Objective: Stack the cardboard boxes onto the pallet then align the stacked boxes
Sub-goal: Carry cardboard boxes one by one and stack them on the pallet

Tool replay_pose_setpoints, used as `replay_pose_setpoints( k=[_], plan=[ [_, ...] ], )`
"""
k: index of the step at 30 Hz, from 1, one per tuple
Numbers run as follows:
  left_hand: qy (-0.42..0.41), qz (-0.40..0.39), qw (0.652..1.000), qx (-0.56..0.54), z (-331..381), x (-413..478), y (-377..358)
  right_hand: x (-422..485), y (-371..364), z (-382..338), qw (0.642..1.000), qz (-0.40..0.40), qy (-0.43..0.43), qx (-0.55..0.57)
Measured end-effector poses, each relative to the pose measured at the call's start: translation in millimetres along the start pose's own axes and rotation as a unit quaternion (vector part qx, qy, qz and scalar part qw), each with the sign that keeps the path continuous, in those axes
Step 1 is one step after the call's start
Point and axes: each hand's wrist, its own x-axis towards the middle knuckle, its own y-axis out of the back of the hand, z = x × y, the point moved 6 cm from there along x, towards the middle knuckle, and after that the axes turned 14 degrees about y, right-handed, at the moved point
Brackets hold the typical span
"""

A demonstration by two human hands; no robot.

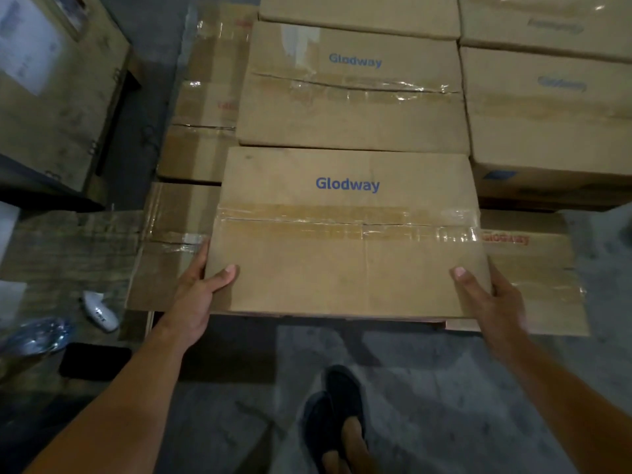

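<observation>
A brown cardboard box [345, 234] with blue "Glodway" print and clear tape along its seam lies flat in front of me, on top of lower boxes. My left hand [198, 289] grips its near left corner, thumb on the top face. At the near right corner my right hand [489, 295] grips the same way. A second taped box [352, 94] sits directly behind it at about the same height. Lower boxes [178, 248] show on the left and a lower box with red print [533, 268] on the right. The pallet is hidden under the boxes.
Another stack of boxes [547, 107] stands at the right rear. A large crate-like box [58, 97] stands at the left. A white object [101, 311], a plastic bag [37, 335] and a dark flat item [95, 362] lie at the lower left. My feet [338, 415] are on the concrete floor.
</observation>
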Motion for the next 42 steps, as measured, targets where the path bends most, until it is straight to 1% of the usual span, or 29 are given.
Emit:
replay_pose_setpoints(
  k=[8,15,18,21,23,25,27,29,33,36,39,42],
  plan=[
    [0.001,-0.009,1.0,0.002,-7.2,4.4,0.3,-6.3,-7.9,23.7,0.999,0.018,-0.04,0.02],
    [0.011,0.002,1.0,0.004,-14.2,1.7,-7.2,1.4,-3.7,32.7,0.999,0.02,-0.038,0.002],
    [0.016,0.023,0.999,0.045,-12.1,0.1,-3.5,2.8,-3.3,37.6,0.999,-0.002,-0.042,-0.018],
    [0.015,0.074,0.987,0.14,-3.0,-9.8,-5.7,4.1,1.1,30.0,0.994,-0.037,-0.03,-0.096],
    [-0.004,0.148,0.966,0.214,15.7,-33.9,-20.1,2.6,6.0,14.8,0.989,-0.048,-0.041,-0.134],
    [-0.04,0.24,0.936,0.255,37.4,-63.7,-32.9,1.4,9.8,-10.6,0.986,-0.048,-0.034,-0.154],
    [-0.088,0.27,0.92,0.271,62.0,-95.1,-52.3,1.0,19.1,-45.6,0.985,-0.035,-0.013,-0.171],
    [-0.14,0.268,0.905,0.299,90.6,-126.3,-73.1,-0.1,37.5,-88.9,0.983,-0.011,0.023,-0.18],
    [-0.253,0.275,0.854,0.361,167.3,-197.0,-127.1,-7.0,101.8,-180.5,0.977,0.043,0.072,-0.195],
    [-0.353,0.247,0.806,0.406,224.9,-255.4,-186.5,-16.2,166.6,-240.7,0.966,0.088,0.111,-0.216],
    [-0.439,0.22,0.761,0.425,272.4,-307.2,-254.5,-27.8,238.8,-285.0,0.955,0.134,0.129,-0.232],
    [-0.497,0.167,0.729,0.44,299.8,-347.1,-335.2,-43.3,317.0,-311.5,0.943,0.207,0.139,-0.221]
  ],
)
